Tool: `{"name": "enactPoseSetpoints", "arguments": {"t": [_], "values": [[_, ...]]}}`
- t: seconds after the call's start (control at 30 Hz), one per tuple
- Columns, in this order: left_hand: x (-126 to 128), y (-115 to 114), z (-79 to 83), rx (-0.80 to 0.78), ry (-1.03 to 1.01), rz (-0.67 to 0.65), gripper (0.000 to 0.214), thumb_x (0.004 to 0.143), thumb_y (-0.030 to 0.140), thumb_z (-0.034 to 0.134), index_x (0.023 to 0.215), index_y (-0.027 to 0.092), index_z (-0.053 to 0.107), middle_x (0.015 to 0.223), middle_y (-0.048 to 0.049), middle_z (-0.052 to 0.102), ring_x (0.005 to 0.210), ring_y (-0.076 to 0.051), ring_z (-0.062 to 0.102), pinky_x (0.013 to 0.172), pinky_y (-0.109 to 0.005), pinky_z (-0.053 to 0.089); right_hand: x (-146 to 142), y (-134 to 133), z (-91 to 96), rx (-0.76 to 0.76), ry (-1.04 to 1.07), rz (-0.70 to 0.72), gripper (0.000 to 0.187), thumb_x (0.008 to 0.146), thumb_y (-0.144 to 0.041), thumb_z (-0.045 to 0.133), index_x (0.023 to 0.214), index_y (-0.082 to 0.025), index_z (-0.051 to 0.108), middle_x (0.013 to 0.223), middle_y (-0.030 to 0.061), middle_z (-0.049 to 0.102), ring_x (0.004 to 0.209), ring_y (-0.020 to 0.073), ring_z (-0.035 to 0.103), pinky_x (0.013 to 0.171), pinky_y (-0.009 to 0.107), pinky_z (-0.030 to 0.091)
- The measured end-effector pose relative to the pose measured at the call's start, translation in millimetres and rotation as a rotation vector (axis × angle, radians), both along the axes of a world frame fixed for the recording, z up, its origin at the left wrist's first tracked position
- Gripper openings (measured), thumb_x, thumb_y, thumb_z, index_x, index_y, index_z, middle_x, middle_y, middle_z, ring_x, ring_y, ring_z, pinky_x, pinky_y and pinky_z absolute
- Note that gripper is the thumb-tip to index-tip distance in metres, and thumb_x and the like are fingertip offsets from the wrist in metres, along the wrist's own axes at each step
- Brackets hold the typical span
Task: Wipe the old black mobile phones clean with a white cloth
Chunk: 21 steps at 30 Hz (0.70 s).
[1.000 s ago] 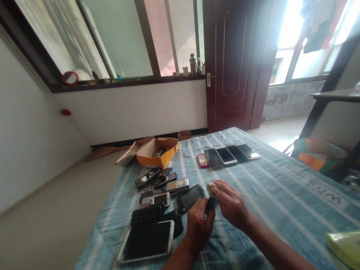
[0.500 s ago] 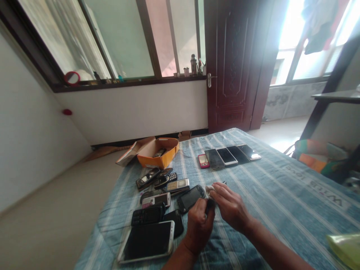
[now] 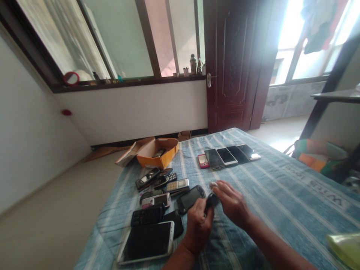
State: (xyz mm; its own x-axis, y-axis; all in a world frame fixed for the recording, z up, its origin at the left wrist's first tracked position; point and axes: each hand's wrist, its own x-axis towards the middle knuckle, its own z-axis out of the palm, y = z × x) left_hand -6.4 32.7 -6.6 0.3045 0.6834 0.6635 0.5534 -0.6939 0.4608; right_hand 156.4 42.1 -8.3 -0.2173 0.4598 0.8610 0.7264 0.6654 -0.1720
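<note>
My left hand [image 3: 198,225] is closed around a small dark phone [image 3: 212,200], tilted and seen nearly end-on, so its face is hidden. Fingers of my right hand [image 3: 232,202] pinch a wadded white cloth or tissue [image 3: 213,185] just above the phone's far end. A black touchscreen phone [image 3: 191,198] lies beside my left hand. Further left are a silver keypad phone [image 3: 177,185], a white-and-pink phone [image 3: 156,201], a black keypad phone [image 3: 147,215] and a large white-framed tablet or phone [image 3: 147,243].
An orange cardboard box [image 3: 159,153] stands with its lid open at the bed's far left edge. A row of several phones, including a white one [image 3: 226,156], lies further back beside a small red phone [image 3: 203,161]. Yellow-green packaging [image 3: 344,249] rests at lower right.
The white cloth and my right hand have shifted slightly right, off the dark phone's end. More of that phone now shows, turned in my left hand.
</note>
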Motion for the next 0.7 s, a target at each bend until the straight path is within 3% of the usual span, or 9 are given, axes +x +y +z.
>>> {"name": "enactPoseSetpoints", "arguments": {"t": [0.23,0.5,0.7], "values": [[1.3,1.3,-3.6,0.053,0.024,0.036,0.016,0.091,0.021,0.046,0.08,0.019,0.057,0.066,-0.0003,0.058,0.058,-0.012,0.059,0.057,-0.022,0.047,29.2,19.1,-10.2,-0.079,0.059,-0.192,0.034,0.095,-0.012,0.036,0.108,-0.019,0.067,0.092,0.0081,0.068,0.092,0.0183,0.063,0.083,0.031,0.055],[0.0,2.8,-3.4,-0.035,-0.012,0.014,0.019,0.092,0.02,0.045,0.077,0.019,0.056,0.066,-0.0003,0.057,0.058,-0.012,0.057,0.055,-0.021,0.045,4.2,6.4,-3.5,-0.007,0.024,-0.047,0.031,0.093,-0.011,0.042,0.112,-0.02,0.065,0.103,0.0094,0.067,0.107,0.0216,0.061,0.089,0.035,0.054],[0.8,1.8,-3.8,-0.032,0.001,0.027,0.016,0.089,0.021,0.047,0.075,0.019,0.056,0.065,0.0002,0.057,0.058,-0.012,0.058,0.056,-0.021,0.046,22.8,18.7,-15.5,-0.087,0.048,-0.205,0.034,0.094,-0.012,0.038,0.112,-0.019,0.065,0.097,0.009,0.068,0.097,0.0201,0.063,0.085,0.034,0.055]]}}
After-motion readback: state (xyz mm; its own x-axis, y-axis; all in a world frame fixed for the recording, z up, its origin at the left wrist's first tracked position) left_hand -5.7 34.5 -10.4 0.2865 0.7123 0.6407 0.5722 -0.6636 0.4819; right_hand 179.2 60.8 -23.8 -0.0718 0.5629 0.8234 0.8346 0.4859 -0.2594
